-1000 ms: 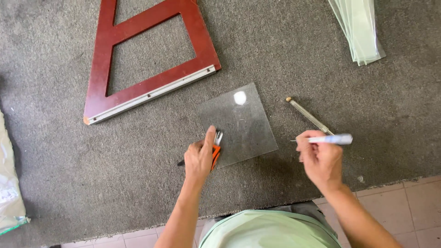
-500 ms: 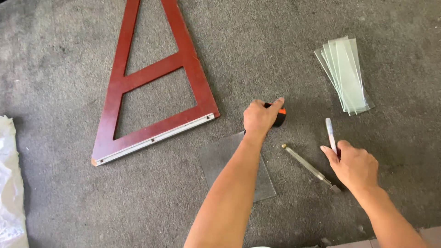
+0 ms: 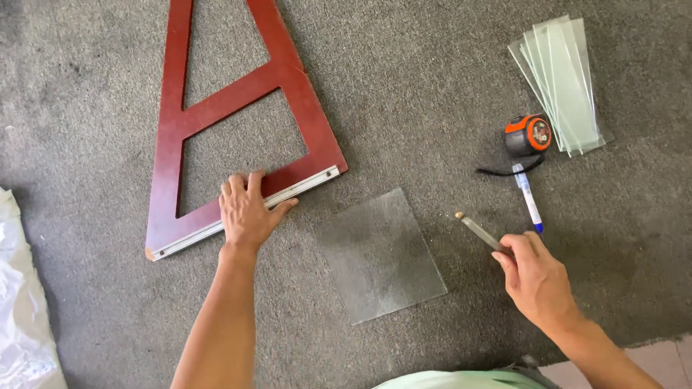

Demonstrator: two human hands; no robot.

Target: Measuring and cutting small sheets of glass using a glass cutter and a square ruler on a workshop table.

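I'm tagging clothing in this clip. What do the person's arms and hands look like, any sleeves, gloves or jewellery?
Both forearms are bare to the frame edge: no sleeves show. The left hand and right hand wear no gloves, and no rings or watch are visible. A pale green garment shows at the bottom edge.

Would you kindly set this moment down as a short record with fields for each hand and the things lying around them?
Surface: grey carpet
Left hand: flat on the lower bar of the red wooden frame
Right hand: gripping a thin metal tool, tip towards the glass
Glass pane: flat between the hands, untouched
Tape measure: orange and black, beside the glass strips
Pen: lying just below the tape measure
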